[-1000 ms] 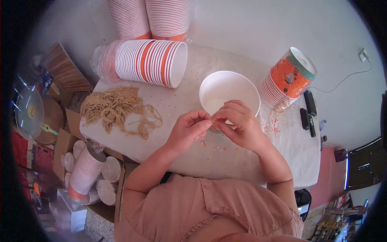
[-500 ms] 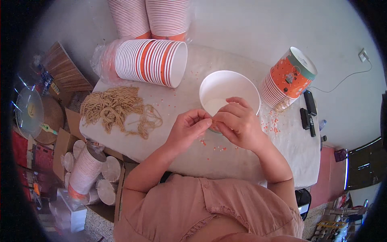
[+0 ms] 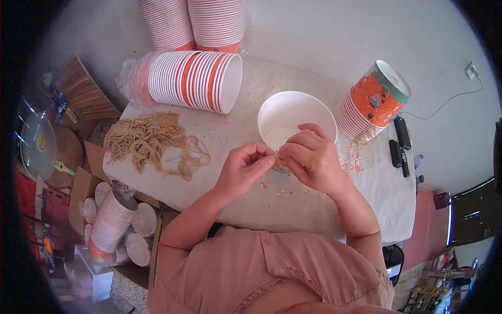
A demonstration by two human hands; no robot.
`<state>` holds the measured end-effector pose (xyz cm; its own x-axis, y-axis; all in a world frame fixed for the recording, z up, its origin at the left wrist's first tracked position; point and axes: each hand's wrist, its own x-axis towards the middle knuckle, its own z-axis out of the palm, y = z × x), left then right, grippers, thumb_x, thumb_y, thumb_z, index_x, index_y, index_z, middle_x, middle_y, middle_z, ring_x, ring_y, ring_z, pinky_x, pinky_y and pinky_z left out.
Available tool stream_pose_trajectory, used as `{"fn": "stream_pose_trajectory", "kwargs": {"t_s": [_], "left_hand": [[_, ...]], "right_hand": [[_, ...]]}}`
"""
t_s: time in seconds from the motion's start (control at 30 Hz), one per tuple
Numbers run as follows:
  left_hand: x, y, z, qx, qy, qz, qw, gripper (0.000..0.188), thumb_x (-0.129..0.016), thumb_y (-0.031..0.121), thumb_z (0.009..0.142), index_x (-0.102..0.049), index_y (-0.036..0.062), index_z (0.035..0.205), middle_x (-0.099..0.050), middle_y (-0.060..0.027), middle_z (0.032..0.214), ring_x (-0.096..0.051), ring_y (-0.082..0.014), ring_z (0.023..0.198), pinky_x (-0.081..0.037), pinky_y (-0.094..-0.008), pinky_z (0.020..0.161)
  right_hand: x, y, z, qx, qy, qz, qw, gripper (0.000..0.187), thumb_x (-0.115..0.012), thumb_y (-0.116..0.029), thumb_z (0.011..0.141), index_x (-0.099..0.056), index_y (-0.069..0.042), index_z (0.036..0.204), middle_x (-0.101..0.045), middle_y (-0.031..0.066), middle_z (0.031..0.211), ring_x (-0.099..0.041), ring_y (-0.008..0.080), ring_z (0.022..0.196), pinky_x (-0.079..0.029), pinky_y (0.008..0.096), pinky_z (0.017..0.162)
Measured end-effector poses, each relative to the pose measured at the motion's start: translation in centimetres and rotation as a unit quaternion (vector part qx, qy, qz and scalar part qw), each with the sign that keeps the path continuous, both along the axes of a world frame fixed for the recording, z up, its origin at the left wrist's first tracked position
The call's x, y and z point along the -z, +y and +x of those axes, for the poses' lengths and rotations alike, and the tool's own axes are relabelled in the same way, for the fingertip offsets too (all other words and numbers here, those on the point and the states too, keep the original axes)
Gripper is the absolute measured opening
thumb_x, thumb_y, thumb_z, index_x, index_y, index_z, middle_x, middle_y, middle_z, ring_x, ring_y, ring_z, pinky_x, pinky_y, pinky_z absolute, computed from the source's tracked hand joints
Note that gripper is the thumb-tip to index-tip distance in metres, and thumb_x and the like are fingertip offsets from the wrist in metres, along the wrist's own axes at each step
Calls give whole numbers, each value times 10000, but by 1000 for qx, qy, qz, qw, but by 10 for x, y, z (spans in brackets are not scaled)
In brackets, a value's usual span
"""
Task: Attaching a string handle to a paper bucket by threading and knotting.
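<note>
A white paper bucket [image 3: 298, 107] with a coloured outside stands in front of me, its mouth tilted toward me. At its near rim my left hand [image 3: 246, 166] is closed in a pinch, thumb against forefinger. My right hand [image 3: 314, 159] pinches from the other side, its fingertips almost meeting the left ones and its little finger raised. A short bit of tan twine [image 3: 277, 153] shows between the fingertips; most of it is hidden. To the left lies a loose heap of the same twine [image 3: 146, 138].
A sleeve of nested buckets [image 3: 196, 81] lies at the back left. An upside-down stack [image 3: 374, 102] in orange and green stands right. Small orange and white bits [image 3: 354, 162] litter the table [image 3: 314, 209]. Black devices [image 3: 400, 152] sit by the right edge. A carton [image 3: 94, 162] holds more buckets lower left.
My fingertips have drawn slightly apart, and a tan bit of twine now shows between them. The hands otherwise stay at the bucket's near rim.
</note>
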<state>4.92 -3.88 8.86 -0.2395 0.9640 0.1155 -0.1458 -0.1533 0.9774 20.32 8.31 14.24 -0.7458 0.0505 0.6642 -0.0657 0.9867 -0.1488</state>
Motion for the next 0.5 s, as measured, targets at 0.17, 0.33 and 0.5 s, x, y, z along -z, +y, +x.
{"fn": "stream_pose_trajectory", "kwargs": {"t_s": [0.17,0.33,0.5], "left_hand": [[-3,-1,1,-2,12,-2,1000,105,-611,124,922,-612,19,933,-576,44,757,-484,-10,642,-391,-183,548],[-3,-1,1,-3,7,-6,1000,106,-611,126,923,-610,20,925,-575,45,757,-481,-10,644,-394,-183,552],[0,-1,0,5,23,7,1000,100,-609,124,924,-611,24,931,-576,45,762,-482,-12,647,-394,-183,557]], "right_hand": [[2,1,1,7,9,0,1000,124,-710,-117,752,-608,-55,785,-617,72,781,-622,254,764,-479,428,846],[1,2,0,-3,12,-8,1000,139,-713,-117,751,-598,-46,781,-612,81,773,-618,268,756,-481,423,831],[1,3,3,-7,12,-13,1000,140,-714,-114,749,-598,-46,786,-608,84,767,-615,273,747,-481,421,822]]}}
